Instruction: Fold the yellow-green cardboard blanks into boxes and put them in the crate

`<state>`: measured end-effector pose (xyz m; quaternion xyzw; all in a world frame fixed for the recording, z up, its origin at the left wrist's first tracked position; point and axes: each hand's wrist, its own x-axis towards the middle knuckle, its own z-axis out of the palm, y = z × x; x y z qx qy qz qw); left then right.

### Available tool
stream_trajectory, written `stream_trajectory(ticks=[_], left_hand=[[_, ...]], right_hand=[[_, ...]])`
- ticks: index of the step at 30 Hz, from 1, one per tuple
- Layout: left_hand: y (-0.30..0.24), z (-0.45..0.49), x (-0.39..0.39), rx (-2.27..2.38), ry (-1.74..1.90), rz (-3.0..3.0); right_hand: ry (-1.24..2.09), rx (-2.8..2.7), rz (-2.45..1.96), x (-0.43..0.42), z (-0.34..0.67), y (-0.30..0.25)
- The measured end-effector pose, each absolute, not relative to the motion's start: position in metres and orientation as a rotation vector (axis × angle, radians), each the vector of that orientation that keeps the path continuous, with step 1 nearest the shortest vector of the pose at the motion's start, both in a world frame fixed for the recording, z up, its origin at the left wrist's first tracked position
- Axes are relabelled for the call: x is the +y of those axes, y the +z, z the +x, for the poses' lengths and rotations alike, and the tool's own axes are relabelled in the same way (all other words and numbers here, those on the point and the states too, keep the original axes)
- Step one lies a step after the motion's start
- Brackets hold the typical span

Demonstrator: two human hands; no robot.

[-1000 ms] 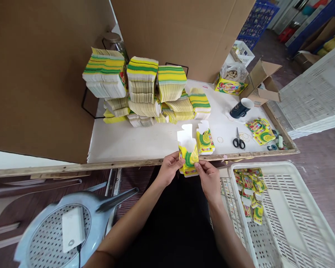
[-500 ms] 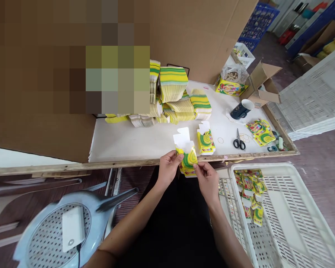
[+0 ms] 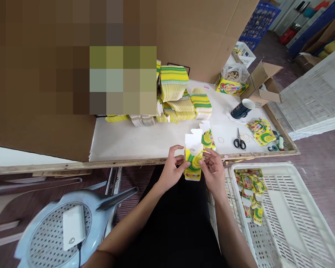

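White tabletop [image 3: 134,143] spreads beyond; my left hand [image 3: 172,169] and right hand [image 3: 214,171] pinch the yellow carton [image 3: 194,163] by its left and right sides at the near edge [image 3: 145,161], white flap [image 3: 193,139] open; light, even thumb pressure should prevent creases.

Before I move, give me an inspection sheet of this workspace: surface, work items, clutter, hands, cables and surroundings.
Surface: white tabletop with a wooden edge.
Work items: open carton, flap up; another carton partly behind it; stacked printed card toward the back, partly pixelated out.
Clutter: scissors, dark mug, printed pieces.
Left hand: holds the open carton's left side.
Right hand: holds its right side.
Cables: black cable at a white device on the blue stool.
Surroundings: white crate holding small packs; cardboard sheet behind the table.
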<state>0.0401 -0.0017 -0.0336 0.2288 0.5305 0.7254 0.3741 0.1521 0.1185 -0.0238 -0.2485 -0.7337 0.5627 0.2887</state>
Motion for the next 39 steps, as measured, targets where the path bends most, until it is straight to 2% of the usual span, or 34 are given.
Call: stream_trajectory(ticks=[9, 13, 25, 29, 33, 39], left_hand=[[-0.03, 0.034, -0.009, 1.277, 1.708, 0.793], [-0.033, 0.037, -0.008, 1.215, 1.654, 0.766], [-0.035, 0.034, -0.007, 1.337, 1.665, 0.716], [-0.037, 0.037, -0.005, 1.42, 1.667, 0.79], [-0.037, 0.04, -0.004, 1.468, 1.658, 0.851], [-0.038, 0.041, -0.006, 1.484, 1.652, 0.844]], right_hand=[[1.602, -2.222, -0.534, 0.137, 0.158, -0.005], [1.496, -2.34, -0.544, 0.14, 0.16, -0.003], [1.421, -2.056, -0.56, 0.142, 0.16, -0.002], [1.344, -2.207, -0.486, 0.146, 0.162, 0.005], [1.164, -2.369, -0.662, 0.146, 0.16, 0.004], [1.397, -2.453, -0.74, 0.139, 0.16, -0.004]])
